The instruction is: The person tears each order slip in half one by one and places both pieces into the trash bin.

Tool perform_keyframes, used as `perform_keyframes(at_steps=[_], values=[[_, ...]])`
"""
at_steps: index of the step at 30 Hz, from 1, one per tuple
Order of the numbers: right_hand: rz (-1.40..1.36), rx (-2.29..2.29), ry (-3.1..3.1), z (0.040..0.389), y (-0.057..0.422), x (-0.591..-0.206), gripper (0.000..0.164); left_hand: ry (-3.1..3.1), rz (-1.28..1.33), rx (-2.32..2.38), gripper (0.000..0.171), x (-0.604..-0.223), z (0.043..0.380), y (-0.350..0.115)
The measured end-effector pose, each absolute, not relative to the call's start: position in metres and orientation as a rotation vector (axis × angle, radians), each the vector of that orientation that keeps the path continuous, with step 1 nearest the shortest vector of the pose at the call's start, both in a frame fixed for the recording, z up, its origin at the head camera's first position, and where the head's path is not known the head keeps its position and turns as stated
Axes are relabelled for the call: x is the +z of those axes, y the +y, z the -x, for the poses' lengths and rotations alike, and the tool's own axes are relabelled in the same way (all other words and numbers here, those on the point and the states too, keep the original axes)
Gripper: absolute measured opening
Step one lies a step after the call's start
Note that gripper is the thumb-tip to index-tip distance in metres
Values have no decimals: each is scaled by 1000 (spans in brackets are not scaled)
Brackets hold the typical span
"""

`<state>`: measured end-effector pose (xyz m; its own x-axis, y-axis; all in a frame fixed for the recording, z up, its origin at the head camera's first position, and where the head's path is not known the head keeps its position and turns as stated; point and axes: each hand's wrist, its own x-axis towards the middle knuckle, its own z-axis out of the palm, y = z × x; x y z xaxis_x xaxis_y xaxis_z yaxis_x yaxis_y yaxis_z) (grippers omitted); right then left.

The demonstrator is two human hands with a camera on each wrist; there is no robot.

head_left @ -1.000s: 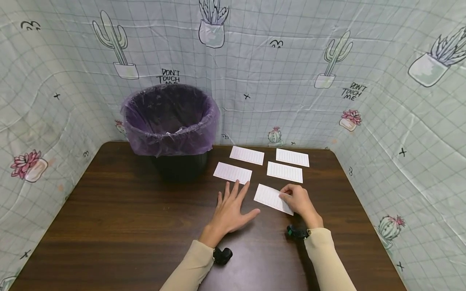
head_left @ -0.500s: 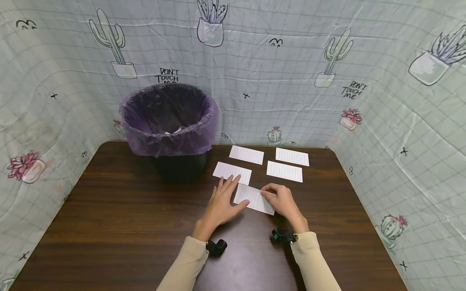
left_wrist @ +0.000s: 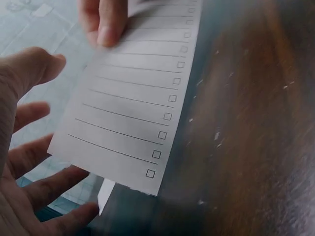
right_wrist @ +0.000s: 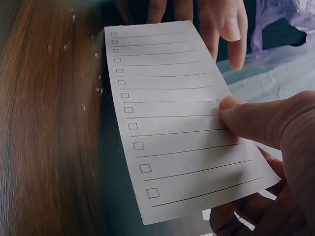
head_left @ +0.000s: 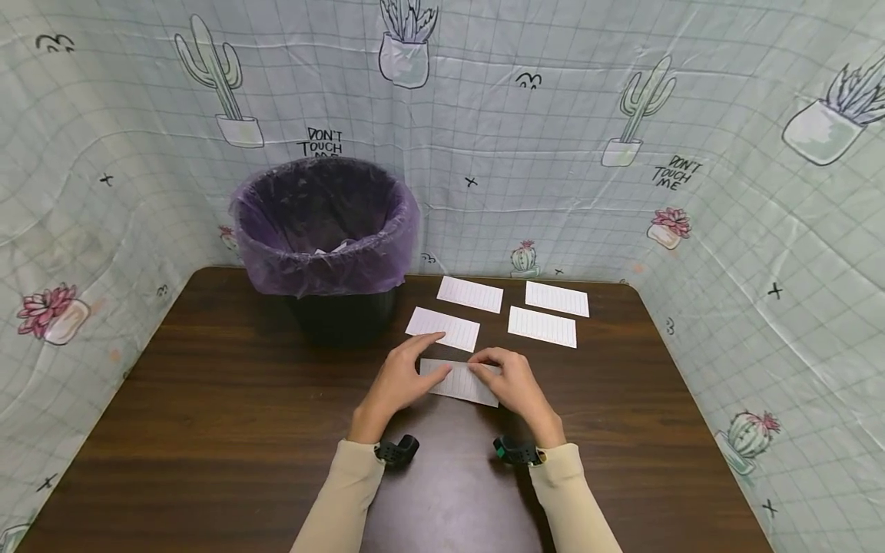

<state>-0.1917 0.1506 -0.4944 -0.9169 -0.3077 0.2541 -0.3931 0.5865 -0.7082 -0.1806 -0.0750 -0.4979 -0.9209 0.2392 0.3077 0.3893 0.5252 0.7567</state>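
Note:
A lined checklist slip [head_left: 459, 382] with a column of small boxes is pinched at its far edge by my right hand [head_left: 510, 382]. In the right wrist view the thumb [right_wrist: 241, 115] presses on its printed face, with the fingers behind it. My left hand [head_left: 399, 380] is at the slip's left end, thumb and fingers spread apart. The left wrist view shows the left fingers [left_wrist: 59, 187] partly behind the slip's end, while the left thumb [left_wrist: 44, 69] stands away from the paper. A second slip [head_left: 449, 329] lies just beyond the left fingertips.
Three more slips lie farther back on the dark wooden table [head_left: 207, 430], one of them a back-right slip [head_left: 556, 299]. A black bin [head_left: 346, 315] with a purple liner [head_left: 325, 269] stands at the back left. Patterned cloth [head_left: 470, 138] hangs around the table.
My right hand has carried its slip leftward and lifted its face toward me. The left hand has moved left and nearer, its thumb now overlapping the slip in the head view.

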Motion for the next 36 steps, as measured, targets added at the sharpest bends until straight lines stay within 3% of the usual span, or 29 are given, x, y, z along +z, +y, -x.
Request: perform_keyframes(at_steps=[17, 36], values=[[-626, 1355, -2691, 193, 133, -489, 5, -2472, 624, -1343, 9, -505, 180, -77], [-713, 1410, -2620, 191, 130, -490, 4, -2414, 649, -1401, 6, -504, 181, -75]])
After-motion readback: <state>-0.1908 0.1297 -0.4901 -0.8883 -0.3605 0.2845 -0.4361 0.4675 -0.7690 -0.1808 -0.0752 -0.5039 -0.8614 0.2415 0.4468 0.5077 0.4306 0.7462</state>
